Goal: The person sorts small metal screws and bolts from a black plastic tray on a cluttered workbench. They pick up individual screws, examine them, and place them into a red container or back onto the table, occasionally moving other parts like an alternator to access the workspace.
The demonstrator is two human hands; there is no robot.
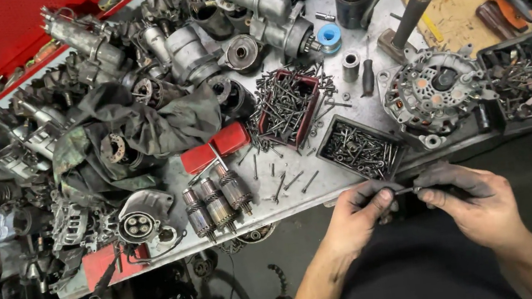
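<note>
Three armatures (217,204) lay side by side near the desk (343,108) front edge, just right of a round grey housing (141,217). Little open room: parts crowded the left, and two trays of screws (287,105) (360,149) sat mid-desk. Left hand (355,216) and right hand (475,201) met just off the front edge, grimy fingers pinched on a small dark part (407,190). One alternator (433,90) stood far right.

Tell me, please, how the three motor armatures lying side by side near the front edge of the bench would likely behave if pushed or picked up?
The three armatures are cylindrical, so they would probably roll if nudged sideways, and the bench edge is close. Their metal cores suggest they are heavy for their size and stiff. Everything nearby looks grimy, like the left hand and right hand, so they may be slippery.
</note>
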